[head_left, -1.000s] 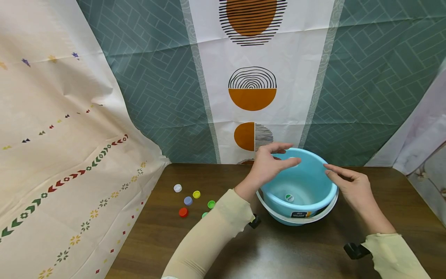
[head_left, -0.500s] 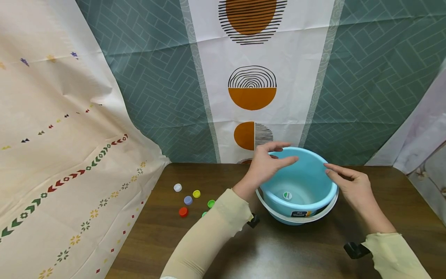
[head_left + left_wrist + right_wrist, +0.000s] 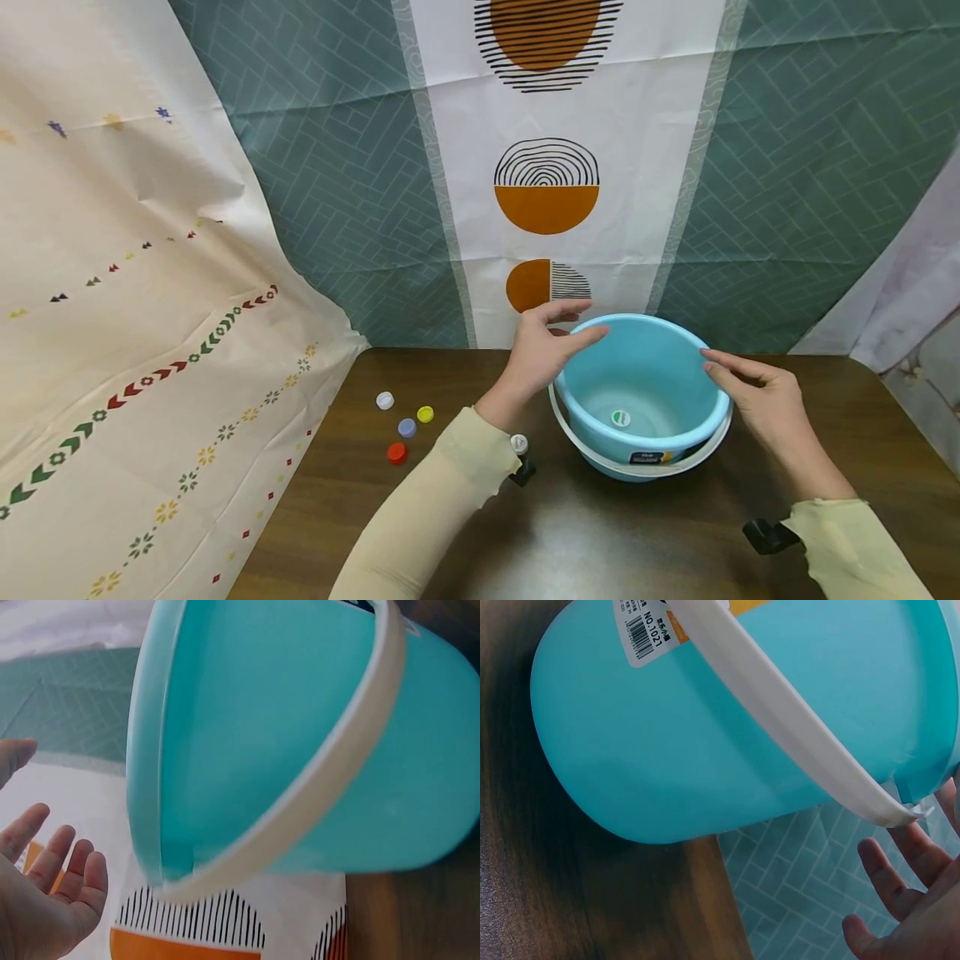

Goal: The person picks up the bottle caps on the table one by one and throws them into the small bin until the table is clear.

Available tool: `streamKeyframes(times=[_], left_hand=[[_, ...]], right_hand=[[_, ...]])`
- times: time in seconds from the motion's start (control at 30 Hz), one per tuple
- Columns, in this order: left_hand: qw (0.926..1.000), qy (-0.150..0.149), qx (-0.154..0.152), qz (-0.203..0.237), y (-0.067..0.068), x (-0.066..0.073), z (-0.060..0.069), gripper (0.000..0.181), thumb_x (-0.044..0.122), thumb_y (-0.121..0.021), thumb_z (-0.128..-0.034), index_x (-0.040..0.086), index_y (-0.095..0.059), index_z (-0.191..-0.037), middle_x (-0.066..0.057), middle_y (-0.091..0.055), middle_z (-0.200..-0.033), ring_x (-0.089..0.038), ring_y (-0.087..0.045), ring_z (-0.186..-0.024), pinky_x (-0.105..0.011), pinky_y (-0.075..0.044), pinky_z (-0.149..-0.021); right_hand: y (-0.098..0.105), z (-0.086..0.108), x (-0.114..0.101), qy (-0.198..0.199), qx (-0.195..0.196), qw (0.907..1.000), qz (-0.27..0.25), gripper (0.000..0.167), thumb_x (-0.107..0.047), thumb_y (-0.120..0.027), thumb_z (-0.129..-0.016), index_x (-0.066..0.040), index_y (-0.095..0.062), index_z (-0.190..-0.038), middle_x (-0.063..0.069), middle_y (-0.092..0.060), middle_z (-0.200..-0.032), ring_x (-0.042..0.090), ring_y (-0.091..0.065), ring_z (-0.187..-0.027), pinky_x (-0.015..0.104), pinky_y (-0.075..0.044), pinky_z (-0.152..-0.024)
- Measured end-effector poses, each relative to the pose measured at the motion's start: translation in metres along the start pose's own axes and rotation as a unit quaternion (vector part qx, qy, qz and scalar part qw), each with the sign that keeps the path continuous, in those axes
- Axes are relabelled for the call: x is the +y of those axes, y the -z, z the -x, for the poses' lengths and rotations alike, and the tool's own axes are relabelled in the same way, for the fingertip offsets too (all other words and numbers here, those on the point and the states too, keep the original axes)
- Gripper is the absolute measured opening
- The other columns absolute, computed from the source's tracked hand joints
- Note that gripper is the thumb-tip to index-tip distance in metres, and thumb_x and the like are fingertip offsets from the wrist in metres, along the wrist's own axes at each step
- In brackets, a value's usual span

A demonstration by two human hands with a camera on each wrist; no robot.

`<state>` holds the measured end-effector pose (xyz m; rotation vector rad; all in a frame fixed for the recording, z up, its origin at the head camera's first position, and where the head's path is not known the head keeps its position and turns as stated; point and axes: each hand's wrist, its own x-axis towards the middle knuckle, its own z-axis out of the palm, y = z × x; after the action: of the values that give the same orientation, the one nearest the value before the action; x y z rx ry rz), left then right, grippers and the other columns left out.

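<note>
A light blue bucket (image 3: 645, 392) stands upright on the wooden table, its white handle (image 3: 330, 761) lowered against the front. My right hand (image 3: 757, 400) pinches the bucket's right rim; in the right wrist view its other fingers (image 3: 889, 885) spread below the handle joint. My left hand (image 3: 536, 354) is beside the left rim with thumb and fingers apart, holding nothing. The left wrist view shows a gap between those fingers (image 3: 56, 859) and the bucket. Inside the bucket, a round green and white sticker (image 3: 620, 418) shows on the bottom.
Left of my left arm lie bottle caps: white (image 3: 385, 401), yellow (image 3: 425, 414), blue (image 3: 407, 427) and red (image 3: 397, 452). Another white cap (image 3: 519, 443) is close to my left wrist. A patterned curtain (image 3: 551, 200) hangs behind the table (image 3: 600, 533).
My left hand has moved left, away from over the bucket's rim. The white cap near its wrist has come into sight, while the green caps are now hidden. My right hand stays put.
</note>
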<state>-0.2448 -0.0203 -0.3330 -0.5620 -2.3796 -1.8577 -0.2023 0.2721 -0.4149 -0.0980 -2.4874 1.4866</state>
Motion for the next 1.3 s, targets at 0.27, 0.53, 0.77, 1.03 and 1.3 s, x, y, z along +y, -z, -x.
streamKeyframes(times=[0.27,0.53,0.77,1.03,1.3], left_hand=[[0.9991,0.007,0.042,-0.002,0.026,-0.037,0.004,0.041,0.051,-0.070,-0.0767,0.031,-0.065,-0.112,0.009,-0.062,-0.112,-0.015,-0.060,-0.098,-0.028,-0.055,-0.074],[0.9954,0.039,0.081,-0.033,0.057,-0.049,0.028,0.037,0.039,-0.070,-0.0819,0.017,-0.067,-0.112,-0.001,-0.065,-0.111,-0.018,-0.060,-0.100,-0.032,-0.052,-0.081],[0.9921,0.059,0.082,-0.074,0.067,-0.103,0.041,0.043,0.051,-0.069,-0.0776,0.026,-0.065,-0.112,0.002,-0.066,-0.112,-0.014,-0.060,-0.101,-0.030,-0.052,-0.084],[0.9842,0.086,0.019,-0.153,0.064,-0.138,0.062,0.054,0.058,-0.068,-0.0747,0.027,-0.061,-0.118,0.007,-0.063,-0.117,-0.022,-0.061,-0.107,-0.038,-0.052,-0.090],[0.9667,0.113,-0.047,-0.225,0.060,-0.160,0.074,0.071,0.061,-0.071,-0.0699,0.021,-0.057,-0.127,-0.002,-0.057,-0.130,-0.023,-0.056,-0.117,-0.043,-0.048,-0.095]], right_hand=[[0.001,0.000,0.000,-0.003,0.000,1.0000,0.006,0.047,-0.047,-0.061,-0.085,-0.020,-0.063,-0.124,-0.030,-0.057,-0.105,-0.018,-0.052,-0.094,0.007,-0.049,-0.069],[0.001,0.003,-0.002,-0.010,-0.005,0.9999,0.009,0.047,-0.048,-0.061,-0.086,-0.020,-0.062,-0.125,-0.029,-0.056,-0.108,-0.018,-0.051,-0.095,0.008,-0.049,-0.069],[0.001,0.002,-0.002,-0.007,-0.007,0.9999,0.008,0.047,-0.047,-0.060,-0.086,-0.021,-0.062,-0.125,-0.028,-0.056,-0.110,-0.018,-0.050,-0.096,0.008,-0.049,-0.069],[0.001,0.002,-0.003,-0.008,-0.007,0.9999,0.006,0.047,-0.047,-0.060,-0.086,-0.021,-0.062,-0.125,-0.026,-0.057,-0.111,-0.016,-0.050,-0.097,0.008,-0.049,-0.069],[0.002,0.001,-0.003,-0.011,-0.007,0.9999,0.010,0.047,-0.048,-0.060,-0.086,-0.021,-0.062,-0.125,-0.026,-0.057,-0.111,-0.017,-0.051,-0.096,0.008,-0.049,-0.069]])
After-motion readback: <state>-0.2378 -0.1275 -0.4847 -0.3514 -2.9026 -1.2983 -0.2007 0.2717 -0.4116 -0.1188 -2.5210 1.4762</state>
